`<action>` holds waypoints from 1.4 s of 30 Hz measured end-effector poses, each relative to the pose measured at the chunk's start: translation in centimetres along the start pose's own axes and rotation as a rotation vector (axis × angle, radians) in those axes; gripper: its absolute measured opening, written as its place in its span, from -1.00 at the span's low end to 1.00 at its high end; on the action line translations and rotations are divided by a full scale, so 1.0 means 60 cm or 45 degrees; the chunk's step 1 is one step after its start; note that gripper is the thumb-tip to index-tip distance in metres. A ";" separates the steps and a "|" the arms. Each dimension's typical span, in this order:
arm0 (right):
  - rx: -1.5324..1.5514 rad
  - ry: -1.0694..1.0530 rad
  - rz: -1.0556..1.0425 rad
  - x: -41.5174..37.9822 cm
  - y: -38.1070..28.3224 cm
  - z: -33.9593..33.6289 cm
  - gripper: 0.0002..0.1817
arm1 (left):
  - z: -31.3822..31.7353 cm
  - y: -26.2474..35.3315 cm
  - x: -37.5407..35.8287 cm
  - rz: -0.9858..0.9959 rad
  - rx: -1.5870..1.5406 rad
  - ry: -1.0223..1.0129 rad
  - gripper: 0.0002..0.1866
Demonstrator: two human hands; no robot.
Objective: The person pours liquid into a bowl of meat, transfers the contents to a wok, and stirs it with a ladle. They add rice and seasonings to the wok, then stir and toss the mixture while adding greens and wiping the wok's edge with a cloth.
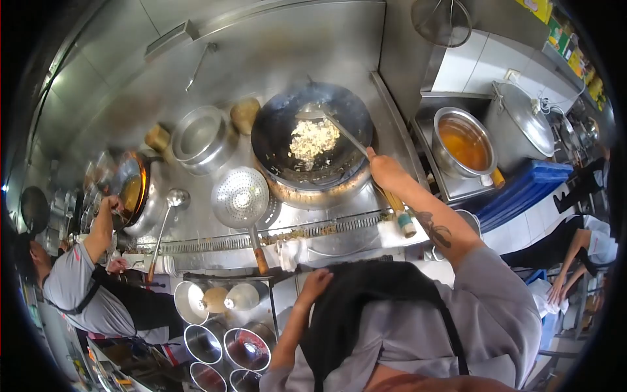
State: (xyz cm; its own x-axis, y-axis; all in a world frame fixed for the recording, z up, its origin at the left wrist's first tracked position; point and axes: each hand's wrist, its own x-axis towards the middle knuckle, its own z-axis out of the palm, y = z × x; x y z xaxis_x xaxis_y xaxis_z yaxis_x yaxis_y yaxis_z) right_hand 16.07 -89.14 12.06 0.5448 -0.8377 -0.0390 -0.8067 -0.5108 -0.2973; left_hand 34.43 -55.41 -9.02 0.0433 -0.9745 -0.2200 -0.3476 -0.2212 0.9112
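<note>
My right hand is closed round the handle of a metal ladle that reaches into a black wok. The ladle's bowl rests at the far side of a heap of pale, chopped food in the wok. Lower down, in front of my apron, my left hand is curled closed by the counter's front edge. Whether it holds anything is hidden. Nearest to it lies a perforated strainer, its wooden handle pointing towards me.
A pot of orange liquid and a lidded stockpot stand right. Left are a metal bowl and another ladle. Several containers sit below. A co-worker works at the left; another person bends at the right.
</note>
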 end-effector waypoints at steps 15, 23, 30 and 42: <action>-0.057 0.090 0.080 -0.089 0.044 -0.030 -0.48 | -0.003 -0.200 0.032 -0.802 -0.558 0.171 -0.49; 1.015 0.326 0.298 -0.175 0.092 0.021 -0.46 | -0.085 0.292 0.144 0.615 0.287 0.235 -0.85; 0.430 0.835 -0.097 -0.218 0.200 0.163 -0.46 | -0.104 0.324 0.344 0.648 0.868 0.462 -0.79; 0.175 0.066 0.457 -0.258 0.293 0.224 -0.38 | -0.041 0.402 0.259 0.832 0.777 0.934 -0.72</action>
State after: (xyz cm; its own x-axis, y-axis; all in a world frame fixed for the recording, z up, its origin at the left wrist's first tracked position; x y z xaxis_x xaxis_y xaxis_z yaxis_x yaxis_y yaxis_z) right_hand -3.46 -82.53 -5.38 0.2179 -0.9690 -0.1164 -0.9038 -0.1553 -0.3987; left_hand 29.03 -75.96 10.37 0.1523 -0.7281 0.6683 -0.8900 0.1930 0.4130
